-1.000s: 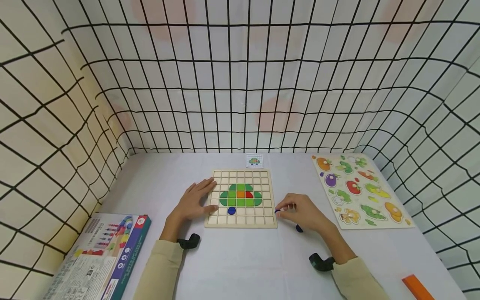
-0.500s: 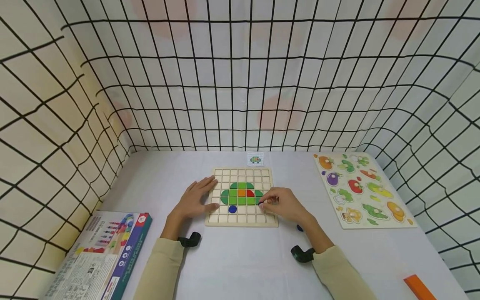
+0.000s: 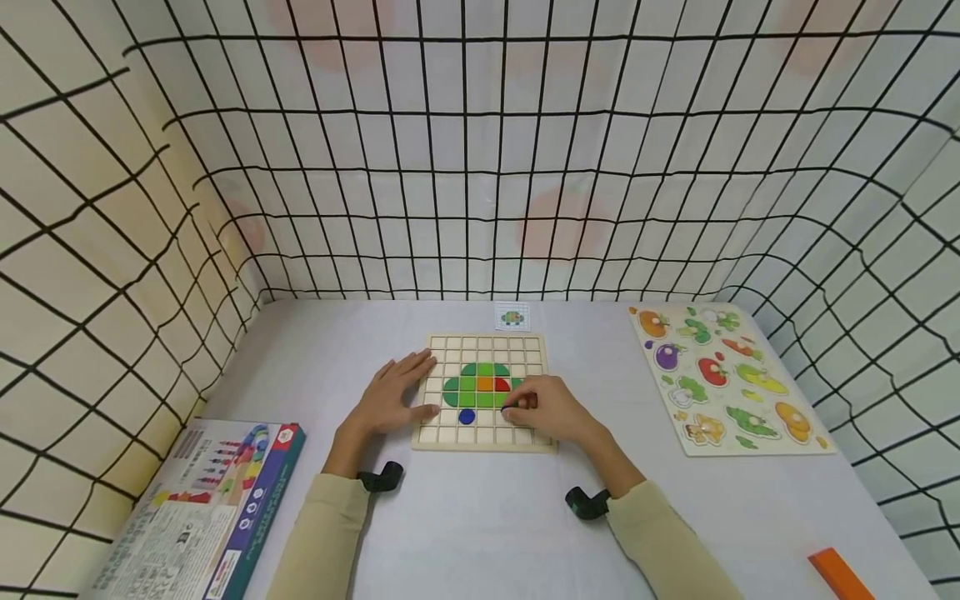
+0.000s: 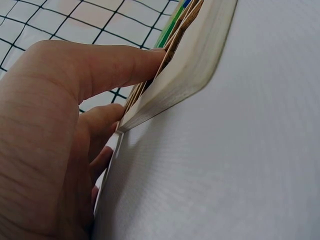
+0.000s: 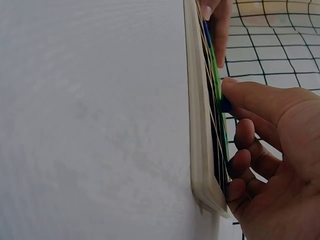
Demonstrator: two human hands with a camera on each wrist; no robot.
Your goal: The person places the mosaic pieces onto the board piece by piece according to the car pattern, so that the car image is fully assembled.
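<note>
A wooden grid board [image 3: 480,444] lies flat on the white table, with green, orange and red tiles set in its middle cells. One round blue piece [image 3: 467,417] sits in a cell below the green tiles. My left hand [image 3: 386,400] rests along the board's left side, thumb and fingers extended onto its edge. Over the board's right part, my right hand [image 3: 555,408] pinches a second blue piece [image 5: 226,105] between thumb and index finger, just at the lower green row. In the head view that hand hides the right end of the tile pattern.
Behind the board lies a small pattern card [image 3: 513,317]. A vegetable puzzle board [image 3: 738,379] is at the right, a printed box [image 3: 202,508] at the left, and an orange block [image 3: 840,573] at the front right. Black netting [image 3: 480,173] encloses the table.
My right hand has moved left from beside the board to over its lower right cells, carrying the blue piece. The left hand has stayed at the board's left edge.
</note>
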